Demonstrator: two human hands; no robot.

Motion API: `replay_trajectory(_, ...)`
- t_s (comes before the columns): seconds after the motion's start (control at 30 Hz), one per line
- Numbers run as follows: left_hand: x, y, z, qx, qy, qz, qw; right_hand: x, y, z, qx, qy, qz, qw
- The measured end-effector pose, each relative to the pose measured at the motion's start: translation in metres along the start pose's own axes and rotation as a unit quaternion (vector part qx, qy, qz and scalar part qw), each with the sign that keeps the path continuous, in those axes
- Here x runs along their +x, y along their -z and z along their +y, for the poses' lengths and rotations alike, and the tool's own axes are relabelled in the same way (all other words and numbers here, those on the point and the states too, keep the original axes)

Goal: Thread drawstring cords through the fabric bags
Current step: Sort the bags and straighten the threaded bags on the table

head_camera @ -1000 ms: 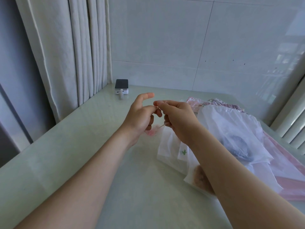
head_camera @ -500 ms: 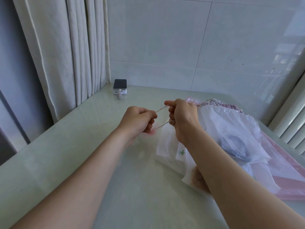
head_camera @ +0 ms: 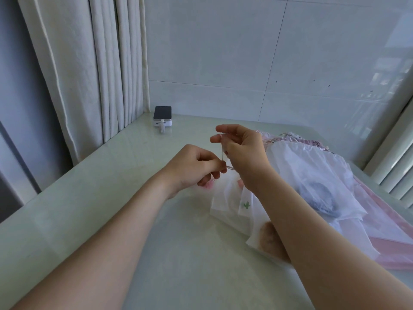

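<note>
The left hand (head_camera: 190,167) is curled, pinching the lower end of a pale cord (head_camera: 222,154). The right hand (head_camera: 244,151) pinches its upper end between thumb and forefinger, so the cord runs between them above the table (head_camera: 134,175) and over the near edge of the heaped bags (head_camera: 312,166) — white and pink. A small box (head_camera: 162,115) sits near the curtain (head_camera: 93,63).

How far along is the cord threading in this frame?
Done: no finished bag is plainly visible. In hand: the left hand and right hand both pinch a thin cord, near the cactus-print bag. Left: the pile of white fabric bags beside the right forearm; whether any already holds a cord cannot be told.
</note>
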State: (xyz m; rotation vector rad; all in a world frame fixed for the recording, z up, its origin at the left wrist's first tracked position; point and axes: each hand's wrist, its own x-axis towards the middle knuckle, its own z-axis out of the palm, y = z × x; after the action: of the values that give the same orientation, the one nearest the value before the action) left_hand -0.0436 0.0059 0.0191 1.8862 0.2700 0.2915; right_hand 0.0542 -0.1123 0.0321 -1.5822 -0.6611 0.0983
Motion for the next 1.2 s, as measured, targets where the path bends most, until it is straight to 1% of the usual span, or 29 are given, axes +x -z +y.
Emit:
replay_trajectory(0.07, 0.002, 0.001, -0.001, -0.017, 0.003, 0.018, 1.0, 0.001, 0.001, 0.001, 0.01, -0.004, -0.01, 1.0)
replay_trajectory(0.1, 0.003, 0.002, -0.002, -0.034, 0.012, 0.03, 0.999, 0.004, 0.001, 0.003, -0.017, -0.003, -0.008, 1.0)
replay_trajectory(0.17, 0.006, 0.004, -0.003, -0.073, 0.038, 0.052, 0.995, 0.005, 0.001, 0.005, -0.116, 0.016, -0.006, 0.993)
replay_trajectory(0.2, 0.006, 0.006, -0.004, -0.092, 0.049, 0.062, 0.993, 0.005, 0.001, 0.004, -0.158, 0.033, -0.013, 0.987)
replay_trajectory(0.27, 0.007, 0.007, -0.003, -0.125, 0.062, 0.073, 0.988, 0.003, 0.003, -0.001, -0.203, 0.065, -0.051, 0.976)
replay_trajectory(0.3, 0.007, 0.008, -0.003, -0.136, 0.065, 0.076, 0.986, 0.001, 0.004, -0.003, -0.225, 0.083, -0.078, 0.968)
replay_trajectory(0.37, 0.007, 0.009, -0.004, -0.146, 0.066, 0.081, 0.984, -0.002, 0.007, -0.008, -0.293, 0.141, -0.115, 0.939)
replay_trajectory(0.43, 0.008, 0.01, -0.005, -0.156, 0.064, 0.08, 0.982, -0.005, 0.007, -0.01, -0.348, 0.199, -0.131, 0.907)
replay_trajectory(0.47, 0.008, 0.011, -0.006, -0.163, 0.063, 0.08, 0.981, -0.005, 0.005, -0.009, -0.359, 0.213, -0.134, 0.899)
replay_trajectory(0.6, 0.009, 0.01, -0.003, -0.176, 0.056, 0.095, 0.978, 0.0, -0.001, -0.002, -0.356, 0.218, -0.082, 0.905)
replay_trajectory(0.7, 0.012, 0.009, -0.004, -0.164, 0.061, 0.106, 0.979, 0.002, -0.005, 0.002, -0.386, 0.235, -0.059, 0.89)
replay_trajectory(0.8, 0.012, 0.008, -0.004, -0.168, 0.062, 0.102, 0.979, 0.0, -0.008, 0.005, -0.455, 0.261, -0.056, 0.85)
replay_trajectory(0.9, 0.008, 0.009, 0.002, -0.223, 0.067, 0.055, 0.971, -0.001, -0.006, 0.008, -0.521, 0.284, -0.067, 0.802)
replay_trajectory(0.97, 0.006, 0.009, 0.004, -0.259, 0.081, 0.035, 0.962, 0.002, -0.002, 0.009, -0.543, 0.281, -0.07, 0.788)
replay_trajectory(1.0, 0.005, 0.009, 0.005, -0.265, 0.085, 0.038, 0.96, 0.003, -0.001, 0.008, -0.543, 0.277, -0.067, 0.79)
replay_trajectory(1.03, 0.004, 0.008, 0.007, -0.26, 0.085, 0.048, 0.961, 0.004, 0.0, 0.007, -0.529, 0.262, -0.066, 0.804)
replay_trajectory(1.07, 0.003, 0.007, 0.008, -0.247, 0.081, 0.067, 0.963, 0.005, 0.0, 0.005, -0.502, 0.239, -0.065, 0.828)
replay_trajectory(1.13, 0.003, 0.007, 0.006, -0.17, 0.061, 0.134, 0.974, 0.006, 0.001, -0.001, -0.437, 0.175, -0.073, 0.879)
replay_trajectory(1.2, 0.004, 0.008, 0.0, -0.073, 0.025, 0.202, 0.976, 0.005, 0.004, -0.006, -0.367, 0.111, -0.095, 0.919)
